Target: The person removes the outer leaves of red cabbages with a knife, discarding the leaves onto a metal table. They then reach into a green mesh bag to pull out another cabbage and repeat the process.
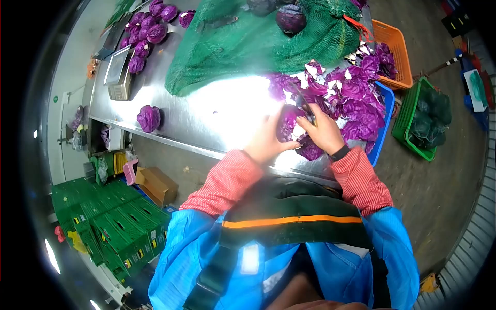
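My left hand (267, 140) grips a purple cabbage (287, 124) on the steel table (170, 98), just at its near edge. My right hand (324, 132) holds a dark knife (306, 109) against the cabbage's right side. A heap of trimmed purple leaves (356, 93) lies right of both hands. My sleeves are red under blue arm covers.
A green net sack (248, 41) covers the table's far part, a cabbage (290, 18) on it. More cabbages (147, 31) lie far left, one (149, 118) alone nearer. A scale (120, 72), orange crate (395, 49), blue crate (383, 129), green crate (421, 119) and stacked green crates (111, 222) surround it.
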`<state>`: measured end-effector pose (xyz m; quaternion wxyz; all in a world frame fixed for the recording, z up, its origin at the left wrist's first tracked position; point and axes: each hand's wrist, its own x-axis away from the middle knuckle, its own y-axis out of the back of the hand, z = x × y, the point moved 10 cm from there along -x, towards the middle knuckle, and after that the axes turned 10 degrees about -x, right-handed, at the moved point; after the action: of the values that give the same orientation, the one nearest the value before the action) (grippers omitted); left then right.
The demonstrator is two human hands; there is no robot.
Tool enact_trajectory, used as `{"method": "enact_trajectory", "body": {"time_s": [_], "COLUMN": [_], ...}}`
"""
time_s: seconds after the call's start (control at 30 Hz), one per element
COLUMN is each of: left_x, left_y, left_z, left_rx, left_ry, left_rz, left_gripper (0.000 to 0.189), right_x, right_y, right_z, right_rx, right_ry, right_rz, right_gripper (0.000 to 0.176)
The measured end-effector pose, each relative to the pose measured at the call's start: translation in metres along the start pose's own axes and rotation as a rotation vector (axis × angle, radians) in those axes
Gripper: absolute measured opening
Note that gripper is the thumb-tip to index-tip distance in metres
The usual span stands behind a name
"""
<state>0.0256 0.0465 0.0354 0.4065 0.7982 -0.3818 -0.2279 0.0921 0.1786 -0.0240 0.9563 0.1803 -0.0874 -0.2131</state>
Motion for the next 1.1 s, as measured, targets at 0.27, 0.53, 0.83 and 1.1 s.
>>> {"method": "enact_trajectory", "body": {"time_s": [0.27, 0.53, 0.83, 1.1], "left_x": [-0.018, -0.042, -0.055, -0.039], "left_y": [-0.015, -0.028, -0.036, -0.027], "left_z": [0.008, 0.006, 0.004, 0.001], "left_rx": [0.081, -0.044, -0.044, 0.005], "left_ry": [-0.047, 0.123, 0.187, 0.081], "left_rz": [0.105, -0.031, -0.017, -0.037], "left_gripper": [0.104, 0.104, 0.101, 0.101], "right_x": [-0.002, 0.035, -0.013, -0.035], "right_y": [0.033, 0.028, 0.034, 0.035], "right_z": [0.021, 0.032, -0.009, 0.030], "right_rx": [0.309, 0.680, 0.785, 0.407], "right_ry": [0.193, 0.294, 0.194, 0.152], "right_rz": [-0.228, -0.207, -0.248, -0.089], "right_gripper": [0.019, 0.017, 0.019, 0.045]}}
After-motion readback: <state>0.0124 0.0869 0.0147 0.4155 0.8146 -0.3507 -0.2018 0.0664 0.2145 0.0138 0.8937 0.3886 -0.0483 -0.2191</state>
